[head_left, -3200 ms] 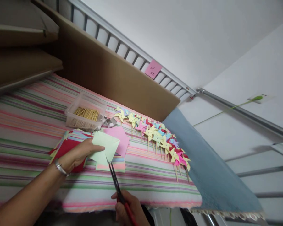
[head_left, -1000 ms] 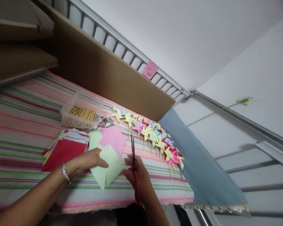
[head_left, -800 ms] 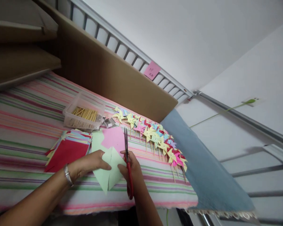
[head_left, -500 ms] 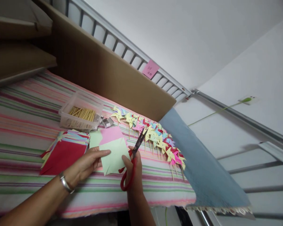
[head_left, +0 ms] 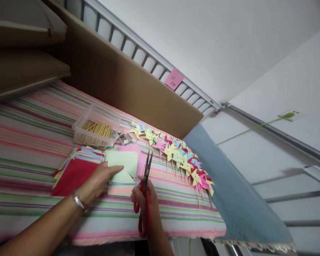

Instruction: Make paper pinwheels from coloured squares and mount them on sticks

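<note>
My left hand [head_left: 102, 177], a silver bracelet at its wrist, pinches the left edge of a light green paper square [head_left: 125, 161], one finger lying across its top and the others out of sight. Slits run in from the paper's corners. My right hand [head_left: 148, 199] is wrapped round the red handles of a pair of scissors [head_left: 146, 174], whose dark blades point up and away, slightly apart, just right of the paper. Beneath the green square lie a pink sheet [head_left: 140, 160] and a few pale strips of colour. A stack of coloured paper squares, red on top [head_left: 74, 176], rests left of my left hand.
Behind the papers stands a clear plastic box [head_left: 89, 137] of short wooden sticks, with small grey boxes [head_left: 125, 138] beside it. Paper pinwheels on sticks [head_left: 176, 156] lie in rows to the right. A cardboard panel [head_left: 138, 92] borders the striped cloth [head_left: 24, 163].
The green square has been lowered from in front of my hands onto the papers and turned a little. My right hand has shifted slightly down and left with the scissors, its fingers off the paper.
</note>
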A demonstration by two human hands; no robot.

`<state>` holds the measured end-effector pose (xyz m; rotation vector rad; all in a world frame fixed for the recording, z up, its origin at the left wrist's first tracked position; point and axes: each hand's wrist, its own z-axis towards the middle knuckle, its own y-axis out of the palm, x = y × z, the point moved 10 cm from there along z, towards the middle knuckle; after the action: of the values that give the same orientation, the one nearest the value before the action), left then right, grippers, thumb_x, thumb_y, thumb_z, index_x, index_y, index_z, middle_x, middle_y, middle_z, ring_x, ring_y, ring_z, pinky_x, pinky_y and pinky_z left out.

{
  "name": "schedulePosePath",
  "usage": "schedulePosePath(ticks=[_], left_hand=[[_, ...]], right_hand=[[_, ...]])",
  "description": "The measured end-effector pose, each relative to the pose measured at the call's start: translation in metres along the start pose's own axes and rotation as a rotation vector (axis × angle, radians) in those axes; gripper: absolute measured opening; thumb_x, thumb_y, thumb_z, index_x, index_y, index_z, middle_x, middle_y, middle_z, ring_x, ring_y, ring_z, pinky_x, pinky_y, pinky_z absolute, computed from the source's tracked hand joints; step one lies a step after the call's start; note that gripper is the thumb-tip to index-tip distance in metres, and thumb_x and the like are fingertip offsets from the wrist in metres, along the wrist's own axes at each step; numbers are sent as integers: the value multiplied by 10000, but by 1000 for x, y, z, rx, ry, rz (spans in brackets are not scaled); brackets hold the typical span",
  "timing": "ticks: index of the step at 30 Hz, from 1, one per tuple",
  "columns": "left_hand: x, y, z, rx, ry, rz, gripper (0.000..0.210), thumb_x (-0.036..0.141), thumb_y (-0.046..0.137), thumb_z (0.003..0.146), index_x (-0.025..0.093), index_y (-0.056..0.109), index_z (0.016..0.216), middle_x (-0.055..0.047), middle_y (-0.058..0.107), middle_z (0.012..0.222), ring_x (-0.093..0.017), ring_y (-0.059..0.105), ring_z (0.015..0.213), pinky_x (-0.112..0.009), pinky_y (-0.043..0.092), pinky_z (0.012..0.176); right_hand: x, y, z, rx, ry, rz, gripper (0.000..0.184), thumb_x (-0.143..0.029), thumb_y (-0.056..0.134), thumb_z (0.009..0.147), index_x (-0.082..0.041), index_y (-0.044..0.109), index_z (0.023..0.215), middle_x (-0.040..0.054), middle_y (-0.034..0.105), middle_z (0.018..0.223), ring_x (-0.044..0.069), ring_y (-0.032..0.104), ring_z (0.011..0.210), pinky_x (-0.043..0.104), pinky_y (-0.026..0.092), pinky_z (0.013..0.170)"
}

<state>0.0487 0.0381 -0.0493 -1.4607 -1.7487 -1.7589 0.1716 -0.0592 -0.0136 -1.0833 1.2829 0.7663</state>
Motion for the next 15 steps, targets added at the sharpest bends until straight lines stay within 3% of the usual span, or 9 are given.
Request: schedulePosePath(ticks=[5, 9, 15], left_hand=[[13, -19, 3, 46, -29, 144, 371, 272, 766, 542, 99, 675, 857, -70, 724, 729, -242, 656, 700, -314, 483, 654], [11, -16, 0, -11, -71, 169, 406, 265, 760, 552, 96, 667, 910, -75, 724, 742, -239, 652, 674, -323, 485, 643], [18, -2, -7, -106, -42, 197, 319, 272, 745, 576, 125, 690, 853, -74, 729, 786, -228, 649, 732, -287, 474, 661]], right_hand=[[27, -7, -40, -257, 152, -182, 465, -519, 558, 761, -161, 576, 1056, -36, 450, 619, 61, 361, 430, 186, 286, 388], [31, -17, -57, -263, 209, -249, 479, -575, 573, 724, -164, 615, 966, -49, 387, 575, 72, 339, 462, 203, 290, 435], [31, -17, -60, -274, 260, -262, 434, -556, 613, 690, -173, 638, 892, -33, 419, 599, 98, 389, 507, 221, 342, 488]])
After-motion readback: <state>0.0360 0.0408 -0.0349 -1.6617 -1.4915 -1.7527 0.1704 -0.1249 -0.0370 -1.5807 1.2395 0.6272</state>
